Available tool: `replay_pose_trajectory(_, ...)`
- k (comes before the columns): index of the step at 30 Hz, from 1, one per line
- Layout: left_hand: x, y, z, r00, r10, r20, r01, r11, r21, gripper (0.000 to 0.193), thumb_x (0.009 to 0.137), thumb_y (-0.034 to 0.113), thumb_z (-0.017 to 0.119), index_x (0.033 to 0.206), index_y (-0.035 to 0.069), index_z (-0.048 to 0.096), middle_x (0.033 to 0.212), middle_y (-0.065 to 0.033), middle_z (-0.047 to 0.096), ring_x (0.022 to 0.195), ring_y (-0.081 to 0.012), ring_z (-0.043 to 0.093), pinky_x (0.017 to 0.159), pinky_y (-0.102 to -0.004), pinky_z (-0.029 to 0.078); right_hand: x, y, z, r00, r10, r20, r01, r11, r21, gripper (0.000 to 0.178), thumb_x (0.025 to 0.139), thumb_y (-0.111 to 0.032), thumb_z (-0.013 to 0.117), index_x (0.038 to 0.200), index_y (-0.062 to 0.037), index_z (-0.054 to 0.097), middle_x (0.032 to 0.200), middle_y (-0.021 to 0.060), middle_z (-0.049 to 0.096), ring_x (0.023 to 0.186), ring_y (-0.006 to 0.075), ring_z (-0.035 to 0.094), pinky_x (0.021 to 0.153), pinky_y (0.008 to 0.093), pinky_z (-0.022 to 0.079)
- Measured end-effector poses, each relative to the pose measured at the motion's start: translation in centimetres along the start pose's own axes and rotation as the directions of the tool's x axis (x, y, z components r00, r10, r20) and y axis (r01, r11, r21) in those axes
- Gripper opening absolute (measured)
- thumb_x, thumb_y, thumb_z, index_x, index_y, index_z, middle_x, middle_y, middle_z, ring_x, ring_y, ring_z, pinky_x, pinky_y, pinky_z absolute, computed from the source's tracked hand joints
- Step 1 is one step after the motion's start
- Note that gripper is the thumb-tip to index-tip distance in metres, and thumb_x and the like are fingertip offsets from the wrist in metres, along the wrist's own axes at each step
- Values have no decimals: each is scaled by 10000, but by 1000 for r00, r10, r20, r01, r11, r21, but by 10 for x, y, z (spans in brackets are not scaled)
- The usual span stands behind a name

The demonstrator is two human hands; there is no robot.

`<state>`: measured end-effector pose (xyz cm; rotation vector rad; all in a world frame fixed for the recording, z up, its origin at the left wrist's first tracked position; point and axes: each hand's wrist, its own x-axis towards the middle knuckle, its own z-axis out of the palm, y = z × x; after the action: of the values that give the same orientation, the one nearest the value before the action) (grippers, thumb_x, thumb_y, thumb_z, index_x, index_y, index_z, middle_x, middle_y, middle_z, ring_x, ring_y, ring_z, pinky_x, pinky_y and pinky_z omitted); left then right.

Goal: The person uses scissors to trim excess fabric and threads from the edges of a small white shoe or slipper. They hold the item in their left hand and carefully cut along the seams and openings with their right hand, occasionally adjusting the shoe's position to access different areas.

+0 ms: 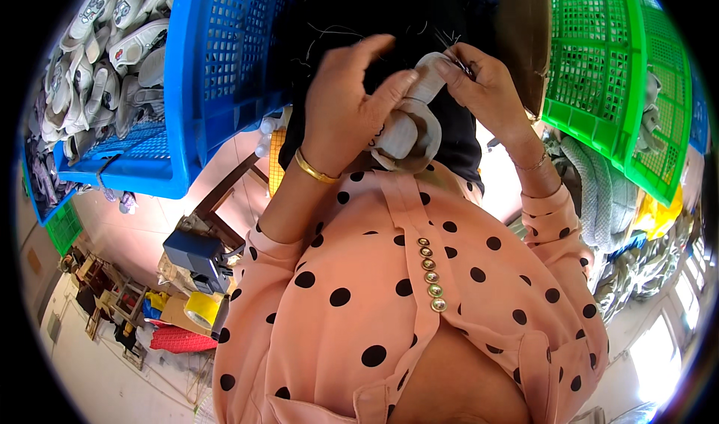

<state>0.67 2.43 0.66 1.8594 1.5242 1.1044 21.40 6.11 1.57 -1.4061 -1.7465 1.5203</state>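
A pale off-white, open-topped shoe [418, 113] lies over black cloth [460, 136], between both hands. The right hand [483, 87] has its grip closed on a small, dark metal tool [464, 65], thumb at the shoe's far end. The left hand [346, 98] holds its grip spread wide, thumb over the shoe; whether it presses cannot be told.

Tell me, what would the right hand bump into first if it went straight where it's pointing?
The right hand, holding a small metal tool, would probably meet the pale shoe first. Hand and shoe seem to touch, though depth is hard to judge here.
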Motion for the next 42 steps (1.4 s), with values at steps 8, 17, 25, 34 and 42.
replay_pose_trajectory(8, 4, 16, -6, 763, -452, 462, 645, 577, -501, 238, 897, 243, 684, 883, 8, 718, 690, -22, 661, 565, -40, 580, 496, -160, 433, -10, -4, -10, 884, -412, -222, 305, 866, -395, 378, 910, -411, 625, 953, -38, 579, 627, 63, 544, 526, 161, 553, 497, 254, 419)
replay_pose_trajectory(17, 7, 44, -27, 735, -593, 330, 641, 449, -622, 229, 867, 237, 719, 851, 10, 744, 657, -24, 656, 558, -47, 576, 509, -172, 449, -30, -39, -20, 814, -576, 74, 367, 412, -834, 397, 800, -460, 688, 738, -100, 533, 545, 21, 507, 472, 197, 526, 443, 298, 417)
replay_pose_trajectory(25, 4, 50, -33, 766, -563, 309, 599, 452, -661, 204, 864, 218, 726, 861, 14, 746, 672, -29, 663, 561, -47, 567, 518, -175, 446, -25, -55, -20, 741, -659, 129, 427, 313, -848, 395, 780, -444, 710, 681, -127, 496, 492, 1, 433, 432, 173, 498, 420, 299, 393)
replay_pose_trajectory(34, 2, 50, -34, 759, -553, 343, 600, 391, -698, 195, 864, 204, 722, 875, 9, 741, 680, -32, 668, 565, -47, 577, 524, -169, 458, -25, -53, -22, 790, -599, 132, 456, 430, -779, 375, 806, -447, 683, 730, -107, 543, 495, 22, 475, 440, 193, 525, 414, 314, 398)
replay_pose_trajectory(42, 0, 53, -32, 736, -590, 331, 603, 351, -716, 177, 862, 181, 724, 865, 4, 737, 674, -35, 665, 555, -50, 578, 511, -173, 463, -25, -54, -21, 796, -588, 144, 451, 417, -789, 359, 806, -430, 691, 722, -114, 543, 493, 20, 465, 436, 196, 515, 410, 313, 390)
